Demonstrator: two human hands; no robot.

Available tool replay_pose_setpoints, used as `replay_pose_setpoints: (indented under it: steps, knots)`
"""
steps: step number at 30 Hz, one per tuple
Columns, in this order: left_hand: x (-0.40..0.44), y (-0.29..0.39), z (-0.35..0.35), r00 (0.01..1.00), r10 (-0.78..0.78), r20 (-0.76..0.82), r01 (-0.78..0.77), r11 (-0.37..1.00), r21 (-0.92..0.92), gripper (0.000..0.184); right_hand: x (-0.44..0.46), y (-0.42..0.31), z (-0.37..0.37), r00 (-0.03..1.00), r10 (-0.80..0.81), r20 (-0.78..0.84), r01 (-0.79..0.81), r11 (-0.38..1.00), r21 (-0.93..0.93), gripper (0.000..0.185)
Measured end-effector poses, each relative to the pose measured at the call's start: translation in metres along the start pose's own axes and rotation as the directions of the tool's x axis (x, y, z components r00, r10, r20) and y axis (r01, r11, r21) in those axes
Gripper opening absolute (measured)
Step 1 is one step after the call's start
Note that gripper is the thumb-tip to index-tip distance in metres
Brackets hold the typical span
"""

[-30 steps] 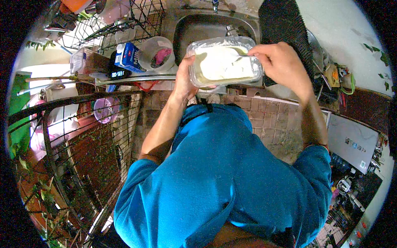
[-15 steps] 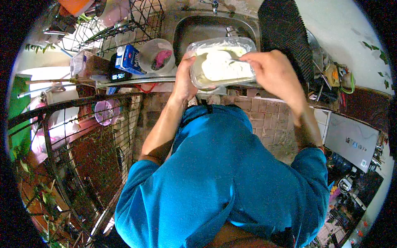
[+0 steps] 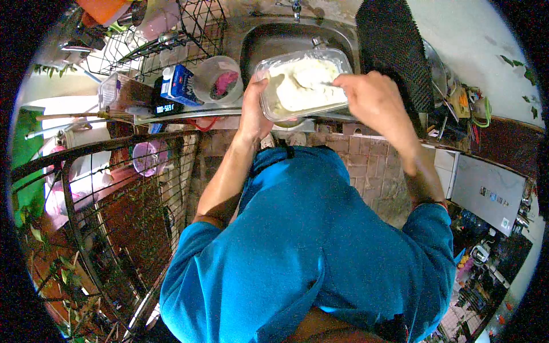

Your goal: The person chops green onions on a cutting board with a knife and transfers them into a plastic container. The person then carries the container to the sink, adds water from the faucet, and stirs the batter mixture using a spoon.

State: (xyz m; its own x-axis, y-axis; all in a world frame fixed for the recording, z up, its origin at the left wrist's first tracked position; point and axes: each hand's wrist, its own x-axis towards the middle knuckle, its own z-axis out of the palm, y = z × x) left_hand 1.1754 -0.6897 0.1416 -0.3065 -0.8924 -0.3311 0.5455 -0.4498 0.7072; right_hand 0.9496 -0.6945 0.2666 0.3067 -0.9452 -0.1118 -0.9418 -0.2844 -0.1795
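A clear plastic container with a thick, creamy white mixture in it is held up in front of the sink. My left hand grips its left side, thumb on the rim and the other fingers mostly hidden underneath. At the right rim my right hand is closed around the handle of a spoon. The spoon's bowl is sunk in the mixture and cannot be made out clearly.
Behind the container lies a metal sink with a tap. Left of it stand a white tub with something pink inside, a blue milk carton and a wire dish rack. A black ridged mat leans at the right.
The container has tilted slightly and shifted a little left. The spoon has moved through the mixture, and the white mass now spreads wider toward the back right.
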Motion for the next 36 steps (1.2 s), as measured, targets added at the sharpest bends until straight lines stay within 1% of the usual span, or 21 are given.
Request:
replay_pose_setpoints:
  steps: [2, 3, 5, 6, 8, 9, 12, 14, 16, 20, 22, 23, 24, 27, 29, 30, 32, 33, 34, 35, 36]
  knots:
    - [0.003, -0.003, -0.009, 0.996, 0.019, 0.087, -0.016, 0.999, -0.036, 0.07, -0.004, -0.005, 0.006, 0.999, 0.006, 0.049, -0.004, 1.0, -0.03, 0.019]
    - [0.002, -0.003, -0.008, 0.996, 0.022, 0.086, -0.018, 0.999, -0.036, 0.07, -0.004, -0.003, 0.006, 0.999, 0.003, 0.049, -0.002, 1.0, -0.031, 0.019]
    - [-0.003, -0.005, -0.004, 0.997, -0.072, -0.025, 0.072, 0.997, -0.013, 0.07, -0.004, 0.007, 0.006, 0.993, -0.073, 0.091, 0.069, 0.996, 0.052, 0.019]
    - [-0.004, -0.006, -0.003, 0.997, -0.074, -0.028, 0.074, 0.997, -0.012, 0.07, -0.001, 0.012, 0.001, 0.99, -0.073, 0.12, 0.055, 0.988, 0.145, 0.019]
    - [-0.004, -0.008, -0.002, 0.996, -0.074, -0.049, 0.069, 0.992, -0.101, 0.054, 0.001, 0.017, -0.013, 0.994, -0.091, 0.053, 0.084, 0.989, 0.118, 0.019]
    - [-0.004, -0.008, -0.001, 0.996, -0.074, -0.049, 0.068, 0.992, -0.102, 0.054, 0.0, 0.018, -0.015, 0.993, -0.111, -0.031, 0.114, 0.988, 0.107, 0.019]
    - [-0.005, -0.007, 0.0, 0.997, -0.069, -0.027, 0.065, 0.99, -0.128, 0.054, 0.004, 0.006, -0.009, 0.996, -0.087, -0.034, 0.09, 0.99, 0.108, 0.019]
    - [-0.003, -0.006, 0.004, 1.0, -0.014, -0.02, 0.013, 0.999, -0.053, 0.071, 0.003, 0.003, 0.007, 0.994, -0.108, 0.003, 0.107, 0.993, 0.041, 0.019]
    - [-0.003, -0.004, 0.005, 0.999, -0.015, -0.032, 0.014, 0.999, -0.045, 0.072, -0.004, 0.0, 0.005, 0.991, -0.131, 0.017, 0.131, 0.99, -0.049, 0.02]
    - [0.001, -0.011, -0.001, 0.995, -0.06, -0.075, 0.057, 0.997, -0.043, 0.076, -0.002, 0.012, -0.013, 0.989, -0.127, 0.078, 0.133, 0.988, -0.074, 0.02]
    - [-0.003, -0.007, 0.005, 0.996, -0.055, -0.063, 0.052, 0.997, -0.048, 0.076, 0.0, 0.018, -0.018, 0.991, -0.12, -0.061, 0.12, 0.993, 0.01, 0.02]
    - [-0.004, -0.006, 0.008, 0.997, -0.052, -0.051, 0.049, 0.997, -0.054, 0.076, 0.002, 0.017, -0.014, 0.993, -0.085, -0.085, 0.088, 0.996, 0.032, 0.02]
    - [-0.004, -0.006, 0.008, 0.997, -0.051, -0.05, 0.048, 0.997, -0.056, 0.076, 0.003, 0.014, -0.008, 0.993, -0.086, -0.085, 0.089, 0.996, 0.029, 0.02]
    - [-0.002, -0.006, 0.006, 1.0, -0.004, 0.031, 0.005, 0.999, -0.038, 0.077, 0.003, 0.003, 0.007, 0.999, -0.04, 0.012, 0.041, 0.995, -0.088, 0.021]
    - [0.002, -0.012, 0.0, 0.999, 0.027, -0.016, -0.029, 0.993, -0.118, 0.057, -0.002, 0.005, 0.006, 0.996, -0.073, 0.046, 0.076, 0.994, -0.072, 0.021]
    - [0.002, -0.014, -0.001, 0.999, 0.029, -0.018, -0.031, 0.992, -0.12, 0.057, -0.004, 0.008, 0.005, 0.992, -0.1, 0.078, 0.104, 0.993, -0.054, 0.021]
    - [0.001, -0.017, -0.002, 0.997, -0.052, -0.062, 0.042, 0.988, -0.148, 0.055, -0.002, 0.016, -0.003, 0.99, -0.112, 0.091, 0.115, 0.993, -0.035, 0.02]
    - [0.0, -0.016, -0.001, 0.997, -0.052, -0.064, 0.042, 0.988, -0.149, 0.055, -0.001, 0.019, -0.011, 0.994, -0.099, 0.048, 0.101, 0.994, -0.046, 0.02]
    - [-0.002, -0.015, 0.002, 0.997, -0.028, -0.076, 0.021, 0.996, -0.087, 0.065, 0.0, 0.02, -0.016, 0.996, -0.088, 0.006, 0.088, 0.995, -0.056, 0.019]
    - [-0.003, -0.014, 0.005, 0.996, -0.004, -0.087, 0.002, 1.0, -0.025, 0.074, 0.002, 0.02, -0.017, 0.987, -0.142, -0.074, 0.131, 0.981, -0.143, 0.02]
    - [-0.004, -0.013, 0.004, 0.996, -0.004, -0.088, 0.002, 1.0, -0.025, 0.074, 0.005, 0.02, -0.017, 0.987, -0.143, -0.073, 0.132, 0.981, -0.144, 0.02]
